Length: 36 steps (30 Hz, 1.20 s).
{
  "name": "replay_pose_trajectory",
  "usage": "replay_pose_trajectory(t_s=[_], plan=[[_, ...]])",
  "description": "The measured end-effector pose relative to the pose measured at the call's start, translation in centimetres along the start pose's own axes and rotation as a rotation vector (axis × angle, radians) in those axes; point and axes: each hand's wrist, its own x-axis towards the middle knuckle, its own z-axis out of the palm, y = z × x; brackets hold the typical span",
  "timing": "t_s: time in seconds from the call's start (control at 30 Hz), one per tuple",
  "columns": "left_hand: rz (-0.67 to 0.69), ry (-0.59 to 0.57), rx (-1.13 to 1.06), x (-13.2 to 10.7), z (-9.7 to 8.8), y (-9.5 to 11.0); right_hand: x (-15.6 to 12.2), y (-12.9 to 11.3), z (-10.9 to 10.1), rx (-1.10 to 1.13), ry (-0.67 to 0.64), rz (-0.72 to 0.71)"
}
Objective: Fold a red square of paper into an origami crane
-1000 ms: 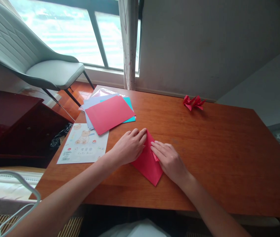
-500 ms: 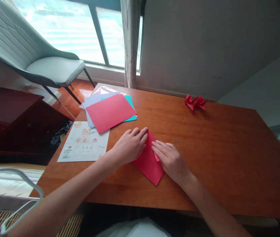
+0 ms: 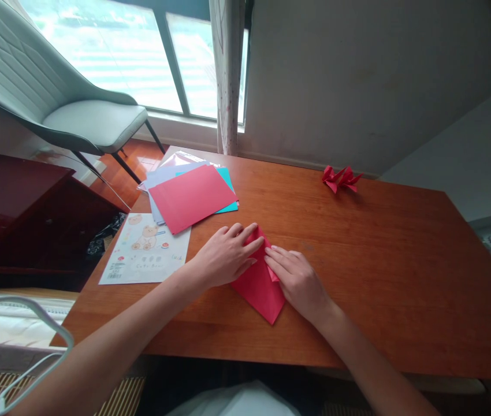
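Note:
A sheet of red origami paper (image 3: 260, 290), partly folded into a long pointed shape, lies on the wooden table in front of me. My left hand (image 3: 227, 255) rests on its upper left part, with fingers stretched and a little apart, two of them near the top point. On the right edge lies my right hand (image 3: 296, 281), its fingers flat and side by side, pressing a small folded flap (image 3: 272, 274). That flap is partly covered by the fingers. Both hands touch the paper from above.
A stack of coloured paper with a red sheet (image 3: 193, 198) on top lies at the far left. In front of it is a white sheet with bear drawings (image 3: 145, 254). Folded red paper figures (image 3: 341, 179) stand near the wall. A pale chair (image 3: 96, 122) stands beyond the table (image 3: 401, 277).
The fingers of my left hand have spread, and one has shifted right across the paper's upper part. My right hand stays on the flap. The view has shifted slightly.

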Motion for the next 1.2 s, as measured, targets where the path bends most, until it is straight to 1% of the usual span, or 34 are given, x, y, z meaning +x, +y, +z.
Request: replay_pose_trajectory(t_s=[0.6,0.9,1.2], plan=[[0.001,0.0,-0.021,-0.08,-0.02,-0.12,-0.05,-0.04,0.06,0.015,-0.004,0.015],[0.046,-0.008,-0.041,-0.47,-0.08,-0.63,-0.08,0.01,-0.01,0.018,-0.021,0.015],[0.043,-0.016,-0.038,-0.49,0.02,-0.5,-0.18,0.01,0.14,0.019,0.003,0.01]])
